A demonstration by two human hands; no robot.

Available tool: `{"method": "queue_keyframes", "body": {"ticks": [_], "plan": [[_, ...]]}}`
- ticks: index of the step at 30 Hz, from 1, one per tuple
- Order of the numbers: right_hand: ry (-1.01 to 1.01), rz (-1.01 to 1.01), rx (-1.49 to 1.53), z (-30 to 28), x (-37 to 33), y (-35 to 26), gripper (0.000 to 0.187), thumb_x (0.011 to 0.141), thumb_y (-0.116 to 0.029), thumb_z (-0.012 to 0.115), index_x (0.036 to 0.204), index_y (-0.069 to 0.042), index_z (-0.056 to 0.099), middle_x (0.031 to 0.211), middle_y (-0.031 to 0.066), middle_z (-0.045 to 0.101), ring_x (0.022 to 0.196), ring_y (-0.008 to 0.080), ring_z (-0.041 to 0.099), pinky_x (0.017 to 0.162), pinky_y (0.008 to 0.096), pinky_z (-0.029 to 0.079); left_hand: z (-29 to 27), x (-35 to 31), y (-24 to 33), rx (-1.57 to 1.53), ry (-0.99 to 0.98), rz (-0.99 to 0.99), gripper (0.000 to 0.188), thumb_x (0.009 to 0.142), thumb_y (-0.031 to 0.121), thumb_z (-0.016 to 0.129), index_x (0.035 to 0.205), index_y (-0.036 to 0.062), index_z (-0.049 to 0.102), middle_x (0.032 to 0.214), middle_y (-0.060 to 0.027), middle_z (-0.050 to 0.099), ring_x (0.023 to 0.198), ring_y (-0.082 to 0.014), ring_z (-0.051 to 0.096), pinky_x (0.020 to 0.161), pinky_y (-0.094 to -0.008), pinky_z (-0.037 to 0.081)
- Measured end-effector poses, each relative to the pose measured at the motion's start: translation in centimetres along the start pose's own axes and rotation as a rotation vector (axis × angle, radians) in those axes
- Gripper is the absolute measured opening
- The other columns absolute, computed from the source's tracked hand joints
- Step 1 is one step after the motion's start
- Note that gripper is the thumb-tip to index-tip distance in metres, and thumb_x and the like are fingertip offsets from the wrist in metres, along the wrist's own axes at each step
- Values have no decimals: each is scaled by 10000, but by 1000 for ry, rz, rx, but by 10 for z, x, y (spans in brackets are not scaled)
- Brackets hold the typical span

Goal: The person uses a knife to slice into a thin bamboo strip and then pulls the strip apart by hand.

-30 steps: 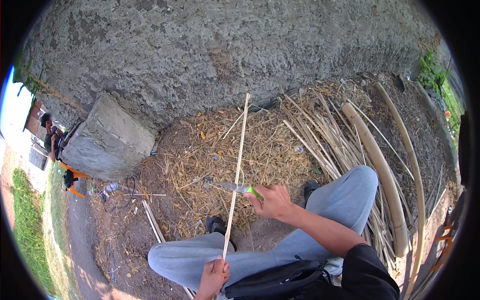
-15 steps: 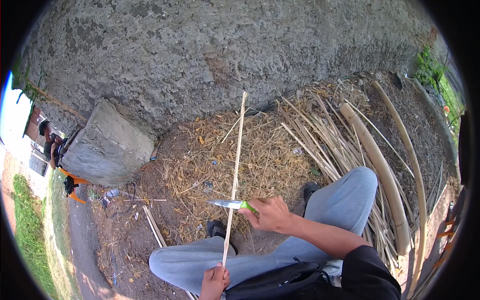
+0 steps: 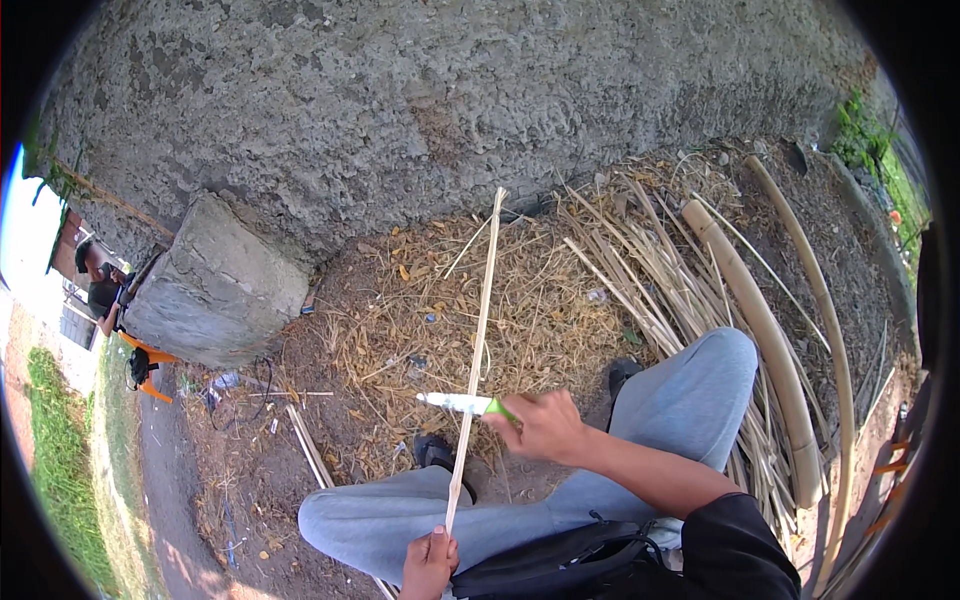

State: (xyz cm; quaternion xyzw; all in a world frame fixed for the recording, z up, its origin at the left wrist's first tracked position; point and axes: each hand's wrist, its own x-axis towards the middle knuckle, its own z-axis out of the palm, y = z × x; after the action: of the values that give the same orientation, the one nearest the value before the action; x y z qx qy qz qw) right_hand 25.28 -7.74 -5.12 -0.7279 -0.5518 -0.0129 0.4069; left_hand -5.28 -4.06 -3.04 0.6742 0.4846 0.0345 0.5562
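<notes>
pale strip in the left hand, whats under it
Straw-littered ground, a dark shoe and grey trousers show beneath the strip. Whatever its width and the left hand cover cannot be seen.

The left hand (image 3: 428,565) lies low, at the lower edge of the view, its fingers (image 3: 453,556) curled into a grip and its thumb (image 3: 439,543) directed forward. The right hand (image 3: 545,428), slightly blurred, is held farther forward and to the right, clenched, with its back turned largely upward. The right forearm (image 3: 655,470) slants inward from the lower right; both knees, left (image 3: 322,517) and right (image 3: 727,358), are bent and spread apart.
</notes>
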Motion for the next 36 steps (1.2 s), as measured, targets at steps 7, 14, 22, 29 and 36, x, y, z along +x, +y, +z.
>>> {"method": "queue_keyframes", "body": {"ticks": [7,14,22,29,36], "plan": [[112,66,-36,3,18,19,387,947,-381,628,718,-69,626,475,81,568,337,248,534,319,387,368,-8,2,-47,435,114,344,249,990,251,531,838,66,601,617,-56,517,487,-164,477,451,-339,369],[83,125,0,-5,24,31,391,973,-377,592,729,-72,615,470,61,553,325,205,501,311,374,347,-19,-16,-36,630,-16,372,133,946,178,548,966,63,611,829,-130,582,764,-325,565,684,-464,431],[190,-33,-81,-7,26,33,383,982,-357,578,737,-66,627,440,47,520,292,191,452,294,348,285,-27,-22,-61,673,-47,323,118,921,153,549,989,65,589,898,-172,583,815,-405,537,732,-513,408],[162,205,-109,-11,49,70,434,999,-392,545,741,-58,648,404,19,470,300,140,410,289,338,275,-35,-37,-76,653,-64,286,155,876,116,591,1023,72,576,882,-185,584,802,-423,563,667,-534,438],[30,106,-57,9,18,58,439,1012,-396,521,796,-48,679,441,12,500,305,126,396,297,315,265,-40,-55,-61,529,-40,156,225,976,248,488,981,66,622,758,-224,590,694,-423,586,616,-519,457]]}}
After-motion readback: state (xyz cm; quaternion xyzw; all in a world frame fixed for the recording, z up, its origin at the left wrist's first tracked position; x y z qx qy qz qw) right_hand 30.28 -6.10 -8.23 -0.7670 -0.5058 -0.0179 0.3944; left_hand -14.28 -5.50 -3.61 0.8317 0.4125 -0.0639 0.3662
